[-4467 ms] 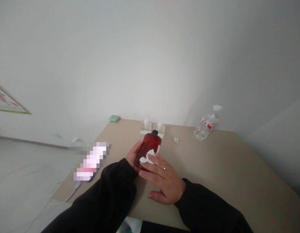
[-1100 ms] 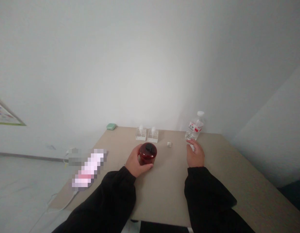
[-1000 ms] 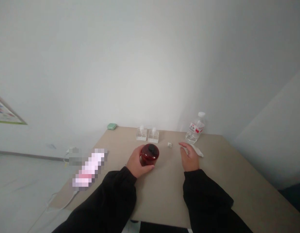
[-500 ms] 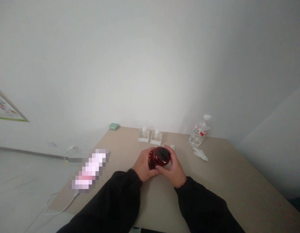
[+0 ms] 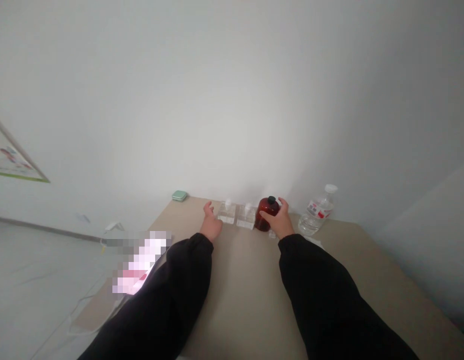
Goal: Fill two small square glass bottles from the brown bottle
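Note:
A dark red-brown bottle (image 5: 262,220) with a black cap stands upright at the back of the table, right of two clear square containers with white tops. My right hand (image 5: 281,221) is around its right side, thumb across the front and fingers behind. My left hand (image 5: 211,223) holds nothing, its fingers apart. It is beside the left clear container (image 5: 226,216); I cannot tell whether they touch. Between that one and the dark bottle stands the right clear container (image 5: 246,220).
A clear plastic water bottle (image 5: 315,214) stands at the back right, with a crumpled white tissue (image 5: 314,242) partly hidden by my right sleeve. A small green case (image 5: 179,195) lies at the back left corner. A blurred-out phone-like object (image 5: 143,262) lies on the left edge. The wall rises behind the table (image 5: 243,300).
The dark red-brown bottle has moved from between both hands to the back of the table, beside the clear containers. My left hand has let go of it and moved left.

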The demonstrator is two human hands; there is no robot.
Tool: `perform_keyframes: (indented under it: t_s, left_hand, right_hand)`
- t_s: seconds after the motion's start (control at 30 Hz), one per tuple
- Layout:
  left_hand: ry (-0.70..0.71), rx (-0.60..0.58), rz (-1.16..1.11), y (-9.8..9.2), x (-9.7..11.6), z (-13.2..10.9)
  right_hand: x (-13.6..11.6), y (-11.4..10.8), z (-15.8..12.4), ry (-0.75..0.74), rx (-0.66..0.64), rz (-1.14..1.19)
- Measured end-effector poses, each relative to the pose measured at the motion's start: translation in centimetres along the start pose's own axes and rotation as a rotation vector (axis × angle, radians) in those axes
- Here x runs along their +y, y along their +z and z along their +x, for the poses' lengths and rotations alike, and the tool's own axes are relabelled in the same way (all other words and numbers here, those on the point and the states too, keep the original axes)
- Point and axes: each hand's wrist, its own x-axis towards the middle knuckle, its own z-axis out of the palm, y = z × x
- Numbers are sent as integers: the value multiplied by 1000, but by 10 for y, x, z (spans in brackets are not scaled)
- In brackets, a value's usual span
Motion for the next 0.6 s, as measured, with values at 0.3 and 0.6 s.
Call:
perform_keyframes:
  t_s: [0.3,0.6]
  left_hand:
    - [10,-126,-24,7,2,22]
    - [31,-128,-18,9,-4,21]
  right_hand:
    - [17,10,10,-30,-20,32]
    - [14,15,0,-73,-29,-7]
